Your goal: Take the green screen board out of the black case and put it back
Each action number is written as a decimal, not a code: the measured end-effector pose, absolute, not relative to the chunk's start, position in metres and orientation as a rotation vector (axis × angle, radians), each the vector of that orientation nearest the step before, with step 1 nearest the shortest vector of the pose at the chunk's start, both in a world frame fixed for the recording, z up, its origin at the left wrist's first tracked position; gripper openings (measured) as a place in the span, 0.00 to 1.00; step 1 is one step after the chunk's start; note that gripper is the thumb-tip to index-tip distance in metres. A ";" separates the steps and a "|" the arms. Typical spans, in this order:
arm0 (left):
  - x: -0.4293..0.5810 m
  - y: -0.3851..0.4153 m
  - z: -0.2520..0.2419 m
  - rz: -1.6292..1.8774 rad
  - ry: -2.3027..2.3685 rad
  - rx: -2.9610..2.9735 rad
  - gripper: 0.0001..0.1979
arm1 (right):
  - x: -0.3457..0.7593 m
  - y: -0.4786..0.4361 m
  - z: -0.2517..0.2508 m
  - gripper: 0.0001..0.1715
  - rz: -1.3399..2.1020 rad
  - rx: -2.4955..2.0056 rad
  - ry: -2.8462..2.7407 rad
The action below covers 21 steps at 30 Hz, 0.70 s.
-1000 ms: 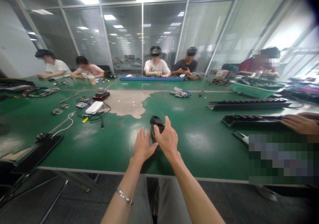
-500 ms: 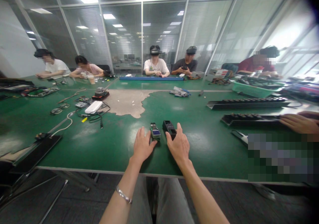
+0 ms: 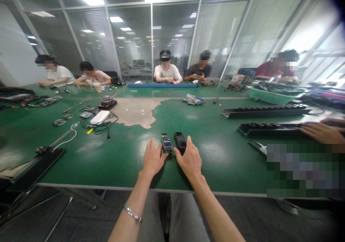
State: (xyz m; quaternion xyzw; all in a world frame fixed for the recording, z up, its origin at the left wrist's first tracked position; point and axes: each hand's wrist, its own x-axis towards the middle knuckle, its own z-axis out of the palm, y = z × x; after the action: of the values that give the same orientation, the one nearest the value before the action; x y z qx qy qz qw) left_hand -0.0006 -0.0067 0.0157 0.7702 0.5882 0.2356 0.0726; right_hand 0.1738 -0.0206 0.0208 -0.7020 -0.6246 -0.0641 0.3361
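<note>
One green circuit board with a small screen (image 3: 167,144), lower centre of the frame, lying on a green table (image 3: 107,163), the left hand (image 3: 153,157) at its left edge and near end, thumb spread from the fingers, firmness of hold impossible to tell. One black casing (image 3: 179,140), just right of the board and apart from it, its near end covered by the right hand (image 3: 190,159), thumb parted from the fingers, grip likewise not determinable. Also: white device (image 3: 100,117) with cables, left of centre; green basket (image 3: 275,97), upper right.
</note>
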 end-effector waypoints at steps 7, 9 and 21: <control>-0.002 -0.007 0.015 0.722 1.754 2.321 0.26 | 0.180 -0.017 0.011 0.46 -0.092 -1.789 -1.543; -0.002 -0.006 0.015 0.722 1.752 2.321 0.26 | 0.181 -0.015 0.009 0.46 -0.064 -1.787 -1.525; -0.002 -0.007 0.015 0.728 1.754 2.305 0.26 | 0.182 -0.012 0.020 0.39 0.006 -1.775 -1.480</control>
State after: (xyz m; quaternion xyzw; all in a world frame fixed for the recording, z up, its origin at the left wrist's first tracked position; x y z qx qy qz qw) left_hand -0.0022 -0.0071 0.0149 0.7695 0.5855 0.2431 0.0775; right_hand 0.1820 -0.0119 0.0195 -0.7027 -0.5859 0.0023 0.4037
